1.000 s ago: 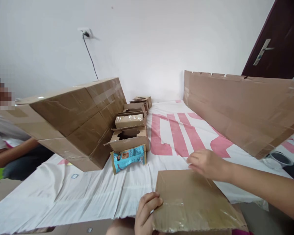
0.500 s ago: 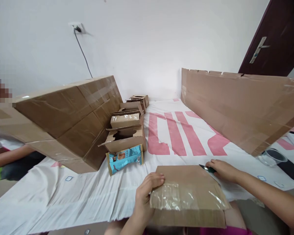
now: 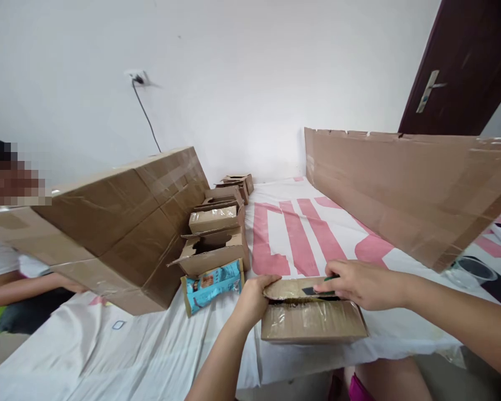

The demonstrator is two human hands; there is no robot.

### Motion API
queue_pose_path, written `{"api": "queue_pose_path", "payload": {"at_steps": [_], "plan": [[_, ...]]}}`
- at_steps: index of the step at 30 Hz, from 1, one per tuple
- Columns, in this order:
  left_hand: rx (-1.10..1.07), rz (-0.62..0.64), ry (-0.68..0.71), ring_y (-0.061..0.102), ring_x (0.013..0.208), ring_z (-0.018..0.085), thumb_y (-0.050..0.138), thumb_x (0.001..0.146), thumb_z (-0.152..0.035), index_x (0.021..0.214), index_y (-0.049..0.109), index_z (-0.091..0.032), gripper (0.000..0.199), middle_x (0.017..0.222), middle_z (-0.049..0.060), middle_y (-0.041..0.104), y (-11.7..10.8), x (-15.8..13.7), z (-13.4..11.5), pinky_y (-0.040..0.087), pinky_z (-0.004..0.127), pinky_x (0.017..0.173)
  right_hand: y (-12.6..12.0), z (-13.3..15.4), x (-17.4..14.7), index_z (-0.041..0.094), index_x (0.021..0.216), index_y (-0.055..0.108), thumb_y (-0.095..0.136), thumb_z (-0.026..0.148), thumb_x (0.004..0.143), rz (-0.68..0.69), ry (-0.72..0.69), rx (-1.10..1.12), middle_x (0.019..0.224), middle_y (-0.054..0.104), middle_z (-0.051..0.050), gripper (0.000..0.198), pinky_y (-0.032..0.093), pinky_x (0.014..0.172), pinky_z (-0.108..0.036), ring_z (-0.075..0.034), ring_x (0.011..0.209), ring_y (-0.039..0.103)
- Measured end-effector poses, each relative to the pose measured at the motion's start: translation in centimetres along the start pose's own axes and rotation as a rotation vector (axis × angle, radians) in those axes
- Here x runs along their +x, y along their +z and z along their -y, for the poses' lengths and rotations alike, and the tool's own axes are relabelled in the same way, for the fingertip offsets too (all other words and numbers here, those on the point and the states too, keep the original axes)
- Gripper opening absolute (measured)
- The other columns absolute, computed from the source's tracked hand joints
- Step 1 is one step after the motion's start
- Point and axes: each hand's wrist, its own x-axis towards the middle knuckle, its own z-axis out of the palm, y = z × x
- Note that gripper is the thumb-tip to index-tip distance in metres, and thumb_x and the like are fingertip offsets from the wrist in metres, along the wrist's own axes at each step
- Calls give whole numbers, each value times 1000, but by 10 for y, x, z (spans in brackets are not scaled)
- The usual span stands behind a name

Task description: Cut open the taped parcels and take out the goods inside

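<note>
A small taped cardboard box (image 3: 313, 324) sits near the table's front edge, with a dark gap along its top under a partly lifted flap (image 3: 290, 288). My left hand (image 3: 256, 296) grips the box at its left end, thumb and fingers at the flap. My right hand (image 3: 354, 283) closes around a knife (image 3: 309, 291) with a dark blade and a green handle. The blade lies at the flap, pointing left; most of the handle is hidden by my fingers. Just left of the box, a blue snack packet (image 3: 214, 285) leans against an open carton (image 3: 217, 250).
More small cartons (image 3: 217, 218) line up beside a large taped cardboard block (image 3: 137, 234) on the left. A tall cardboard panel (image 3: 401, 189) stands at right, near a clear plastic cup (image 3: 476, 270). Another person's arm (image 3: 29, 287) is at the far left.
The box has moved from over the table edge onto the cloth, and a gap now shows under its flap. My right hand has brought the knife left, over the box.
</note>
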Motion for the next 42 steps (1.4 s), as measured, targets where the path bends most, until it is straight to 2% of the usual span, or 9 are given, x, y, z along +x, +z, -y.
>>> {"api": "queue_pose_path", "payload": {"at_steps": [4,9,19,25,29,37,42], "plan": [[20,47,-38,69,97,23,46,66,-2,108,72,-17,52,108,8,74,2,9,5,51,32,86,11,-5,15,35,129,55,44,19,92,21,-28,-94,98,51,-7,42,43,67,-28,-19,82,53],[7,96,-33,71,90,22,47,67,-3,107,73,-19,51,101,5,76,1,15,4,51,28,78,22,-14,25,33,131,54,42,21,94,-14,-73,-78,99,50,-7,41,44,73,-31,-19,84,52],[10,90,-50,70,89,22,46,64,-1,109,72,-20,55,99,6,77,2,16,4,49,27,76,37,-10,45,27,134,51,42,20,93,-90,-125,-134,103,52,-11,42,44,76,-33,-21,90,52],[10,81,-43,70,85,21,47,67,-4,107,73,-21,51,95,6,77,1,15,-2,48,27,73,46,-9,51,21,136,47,45,13,87,-83,-115,-292,103,54,-13,50,45,74,-36,-24,90,52],[7,87,-46,70,84,21,48,67,-6,107,73,-20,50,94,6,77,1,14,-2,48,27,72,41,-9,54,20,133,48,46,10,84,-63,-111,-295,99,58,-13,50,46,72,-34,-23,86,56],[11,88,-46,70,84,22,48,68,-7,105,74,-22,48,94,5,77,2,13,-1,48,28,72,10,3,64,18,118,57,43,15,90,49,-39,-106,95,66,-11,32,44,67,-29,-22,81,64],[22,78,-48,70,86,24,48,68,-8,105,74,-21,46,95,7,77,2,13,-1,48,29,73,16,6,62,18,114,60,46,16,89,-4,-20,-88,99,66,-11,28,45,71,-28,-21,84,65]]}}
